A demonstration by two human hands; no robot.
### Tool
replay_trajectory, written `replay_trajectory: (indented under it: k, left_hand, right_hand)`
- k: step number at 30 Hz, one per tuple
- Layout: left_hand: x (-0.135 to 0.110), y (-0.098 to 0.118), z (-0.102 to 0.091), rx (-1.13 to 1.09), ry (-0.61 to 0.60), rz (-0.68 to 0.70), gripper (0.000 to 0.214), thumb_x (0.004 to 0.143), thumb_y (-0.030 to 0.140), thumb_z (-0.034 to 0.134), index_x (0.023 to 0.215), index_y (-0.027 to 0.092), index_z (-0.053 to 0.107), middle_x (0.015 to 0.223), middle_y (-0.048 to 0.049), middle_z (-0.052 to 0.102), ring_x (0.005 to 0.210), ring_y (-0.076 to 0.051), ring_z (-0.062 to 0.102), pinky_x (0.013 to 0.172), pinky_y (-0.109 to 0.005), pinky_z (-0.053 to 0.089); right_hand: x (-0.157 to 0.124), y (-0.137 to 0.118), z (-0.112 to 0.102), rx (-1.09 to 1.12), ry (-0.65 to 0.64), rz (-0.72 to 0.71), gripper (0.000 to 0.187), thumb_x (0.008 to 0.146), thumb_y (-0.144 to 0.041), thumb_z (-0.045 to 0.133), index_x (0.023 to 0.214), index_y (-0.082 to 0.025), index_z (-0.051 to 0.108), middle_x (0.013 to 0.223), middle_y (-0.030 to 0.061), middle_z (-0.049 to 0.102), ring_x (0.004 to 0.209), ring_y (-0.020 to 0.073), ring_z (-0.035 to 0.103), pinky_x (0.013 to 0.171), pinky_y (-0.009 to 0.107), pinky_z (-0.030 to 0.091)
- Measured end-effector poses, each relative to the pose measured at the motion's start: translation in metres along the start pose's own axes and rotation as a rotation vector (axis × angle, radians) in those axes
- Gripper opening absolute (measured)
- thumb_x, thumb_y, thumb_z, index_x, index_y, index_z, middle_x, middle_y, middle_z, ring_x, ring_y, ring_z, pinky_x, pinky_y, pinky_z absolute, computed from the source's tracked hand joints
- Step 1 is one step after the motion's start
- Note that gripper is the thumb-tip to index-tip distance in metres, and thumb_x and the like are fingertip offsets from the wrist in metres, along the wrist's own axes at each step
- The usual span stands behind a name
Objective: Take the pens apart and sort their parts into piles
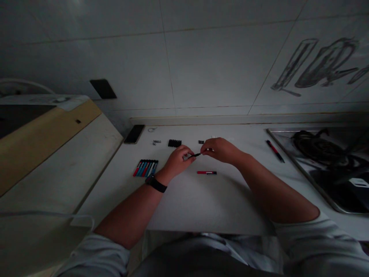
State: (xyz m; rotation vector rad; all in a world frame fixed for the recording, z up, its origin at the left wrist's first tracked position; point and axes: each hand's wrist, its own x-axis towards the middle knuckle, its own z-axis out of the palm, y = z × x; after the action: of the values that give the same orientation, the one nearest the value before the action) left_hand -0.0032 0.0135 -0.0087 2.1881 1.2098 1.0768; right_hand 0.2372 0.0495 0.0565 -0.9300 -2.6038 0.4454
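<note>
My left hand, with a dark band on its wrist, pinches a slim black pen part above the white counter. At the other end of that part, the fingertips of my right hand are pressed together; whatever lies between them is too small to make out. Just below both hands lies a red and black pen piece. A row of red, blue and black pen barrels sits left of my left wrist. Beyond my left hand stand several black pieces in a row, and small dark pieces lie near my right hand.
Small metallic bits, apparently springs, and a thin ring lie at the back left beside a phone. A red and black pen lies by the metal-rimmed stove on the right. A white appliance borders the left.
</note>
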Motion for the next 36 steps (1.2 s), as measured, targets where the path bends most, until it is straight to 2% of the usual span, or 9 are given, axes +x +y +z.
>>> replay_trajectory:
  k: [3, 5, 10, 12, 17, 25, 29, 33, 36]
  left_hand:
    - [0.000, 0.000, 0.001, -0.029, 0.012, -0.005, 0.008, 0.087, 0.022, 0.077, 0.092, 0.019, 0.073, 0.097, -0.0055, 0.067, 0.089, -0.017, 0.064, 0.077, -0.031, 0.054]
    - [0.001, -0.001, 0.002, -0.079, 0.032, -0.030, 0.008, 0.088, 0.023, 0.076, 0.095, 0.019, 0.073, 0.099, -0.0058, 0.067, 0.087, -0.017, 0.065, 0.075, -0.030, 0.053]
    - [0.003, -0.008, 0.003, -0.240, 0.100, -0.139, 0.012, 0.092, 0.029, 0.072, 0.099, 0.019, 0.073, 0.103, -0.0059, 0.069, 0.087, -0.015, 0.066, 0.073, -0.028, 0.053]
    - [0.004, -0.010, 0.003, -0.305, 0.107, -0.181, 0.016, 0.093, 0.032, 0.071, 0.101, 0.019, 0.073, 0.103, -0.0065, 0.070, 0.088, -0.016, 0.066, 0.074, -0.028, 0.053]
    - [0.004, -0.012, 0.003, -0.399, 0.100, -0.214, 0.020, 0.094, 0.036, 0.068, 0.103, 0.018, 0.074, 0.103, -0.0079, 0.071, 0.088, -0.017, 0.065, 0.072, -0.028, 0.053]
    - [0.003, -0.010, 0.003, -0.374, 0.076, -0.155, 0.018, 0.094, 0.033, 0.069, 0.102, 0.018, 0.074, 0.102, -0.0062, 0.068, 0.094, -0.017, 0.064, 0.078, -0.028, 0.051]
    - [0.002, -0.010, 0.004, -0.329, 0.081, -0.125, 0.015, 0.092, 0.031, 0.070, 0.100, 0.019, 0.073, 0.101, -0.0053, 0.066, 0.091, -0.016, 0.064, 0.075, -0.027, 0.050]
    - [0.002, -0.011, 0.004, -0.287, 0.095, -0.122, 0.015, 0.090, 0.031, 0.072, 0.100, 0.019, 0.074, 0.100, -0.0049, 0.066, 0.087, -0.015, 0.063, 0.072, -0.026, 0.050]
    - [0.003, -0.011, 0.003, -0.311, 0.119, -0.147, 0.016, 0.092, 0.032, 0.071, 0.101, 0.019, 0.074, 0.102, -0.0059, 0.068, 0.090, -0.016, 0.064, 0.076, -0.027, 0.051]
  right_hand:
    - [0.001, -0.004, 0.004, 0.030, 0.038, -0.003, 0.017, 0.092, -0.024, 0.066, 0.104, -0.024, 0.078, 0.099, 0.0064, 0.075, 0.085, 0.0205, 0.067, 0.080, 0.033, 0.048]
    - [0.001, -0.008, 0.002, 0.113, 0.113, 0.005, 0.022, 0.093, -0.030, 0.066, 0.112, -0.024, 0.075, 0.106, 0.0080, 0.074, 0.085, 0.0203, 0.067, 0.080, 0.034, 0.051]
    - [-0.001, -0.014, -0.014, 0.282, 0.498, 0.138, 0.034, 0.099, -0.049, 0.059, 0.116, -0.024, 0.073, 0.111, 0.0099, 0.073, 0.097, 0.0237, 0.069, 0.082, 0.035, 0.056]
    - [-0.002, -0.014, -0.018, 0.316, 0.570, 0.168, 0.035, 0.098, -0.052, 0.060, 0.114, -0.024, 0.073, 0.106, 0.0094, 0.073, 0.096, 0.0237, 0.069, 0.083, 0.036, 0.056]
    - [0.000, -0.013, -0.014, 0.347, 0.535, 0.123, 0.034, 0.095, -0.051, 0.065, 0.112, -0.023, 0.074, 0.103, 0.0093, 0.073, 0.092, 0.0229, 0.070, 0.080, 0.037, 0.058]
    - [0.002, -0.007, -0.010, 0.252, 0.480, 0.072, 0.022, 0.094, -0.042, 0.065, 0.094, -0.022, 0.075, 0.092, 0.0066, 0.074, 0.079, 0.0188, 0.069, 0.074, 0.033, 0.058]
    - [0.001, -0.011, -0.011, 0.224, 0.402, 0.068, 0.018, 0.094, -0.037, 0.063, 0.090, -0.022, 0.072, 0.089, 0.0049, 0.073, 0.077, 0.0172, 0.067, 0.072, 0.030, 0.055]
    - [0.001, -0.012, -0.012, 0.236, 0.343, 0.086, 0.017, 0.094, -0.036, 0.061, 0.090, -0.021, 0.068, 0.088, 0.0047, 0.071, 0.076, 0.0164, 0.065, 0.072, 0.029, 0.053]
    - [0.000, -0.010, -0.016, 0.294, 0.331, 0.143, 0.023, 0.094, -0.043, 0.062, 0.100, -0.021, 0.067, 0.093, 0.0056, 0.072, 0.080, 0.0175, 0.066, 0.073, 0.029, 0.051]
